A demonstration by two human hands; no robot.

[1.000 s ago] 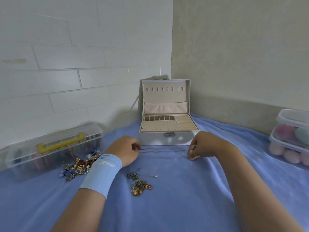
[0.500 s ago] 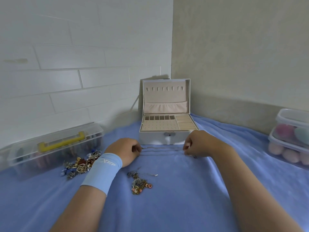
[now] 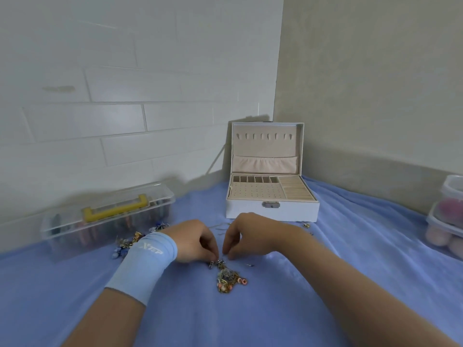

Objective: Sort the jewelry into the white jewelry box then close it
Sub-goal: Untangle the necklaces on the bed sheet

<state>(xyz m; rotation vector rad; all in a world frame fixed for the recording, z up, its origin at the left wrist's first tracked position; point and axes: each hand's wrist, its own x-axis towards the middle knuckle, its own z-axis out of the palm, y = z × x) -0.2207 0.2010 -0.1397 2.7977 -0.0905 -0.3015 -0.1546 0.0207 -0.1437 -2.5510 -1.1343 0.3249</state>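
Note:
The white jewelry box [image 3: 271, 211] stands open at the back by the wall corner, its lid upright and its beige trays bare. A tangle of gold chains and pink beads [image 3: 229, 280] lies on the blue cloth in front of me. My left hand [image 3: 195, 240], with a light blue wristband, has its fingers curled down and pinches the top of that tangle. My right hand [image 3: 248, 235] comes down right beside it, fingertips at the tangle's upper edge; whether it grips anything is hidden. A thin chain [image 3: 220, 226] lies between the hands and the box.
A second jewelry pile [image 3: 132, 241] lies left of my wrist, against a clear plastic case with a yellow handle [image 3: 107, 216]. Small loose pieces [image 3: 306, 225] sit near the box's front right corner. Stacked clear tubs [image 3: 448, 221] stand at the right edge.
Both hands let go of the thin chain they held stretched in front of the box and came toward me and together, down onto the beaded tangle.

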